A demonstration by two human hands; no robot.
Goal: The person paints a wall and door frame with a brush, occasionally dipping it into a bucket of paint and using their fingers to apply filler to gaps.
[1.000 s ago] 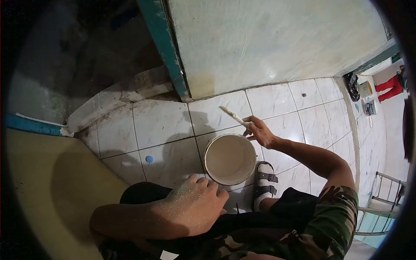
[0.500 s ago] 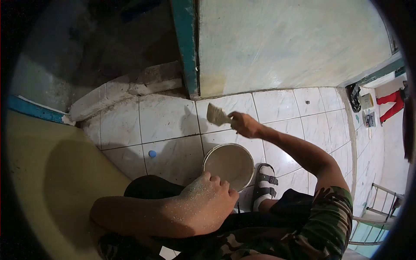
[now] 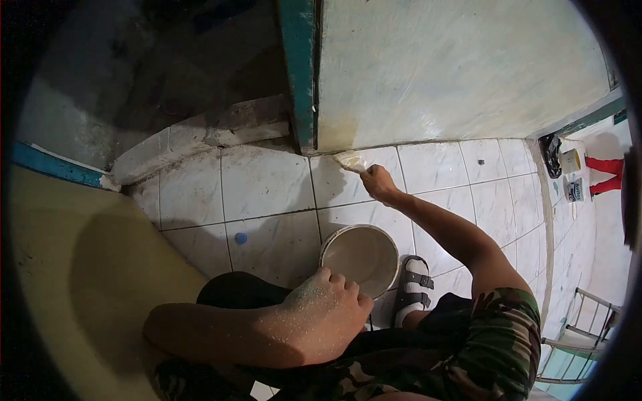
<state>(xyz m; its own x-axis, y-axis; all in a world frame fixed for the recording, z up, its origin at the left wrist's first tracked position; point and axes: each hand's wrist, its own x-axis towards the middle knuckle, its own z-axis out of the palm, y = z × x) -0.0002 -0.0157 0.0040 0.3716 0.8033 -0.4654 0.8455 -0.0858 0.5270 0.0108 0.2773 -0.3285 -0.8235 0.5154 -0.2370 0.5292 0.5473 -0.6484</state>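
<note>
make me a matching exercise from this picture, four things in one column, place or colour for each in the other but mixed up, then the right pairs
Things
1. brush
2. bucket
3. small disc
4. sandal

Places and colours
A. blue, lying on a floor tile
B. worn over a white sock
C. held in the right hand
D. partly hidden behind the left hand

Pairs: 1-C, 2-D, 3-A, 4-B

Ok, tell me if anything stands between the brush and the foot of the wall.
Nothing visible does: the right hand holds the brush at or close to the foot of the wall, contact unclear. The bucket stands outside that gap.
</note>
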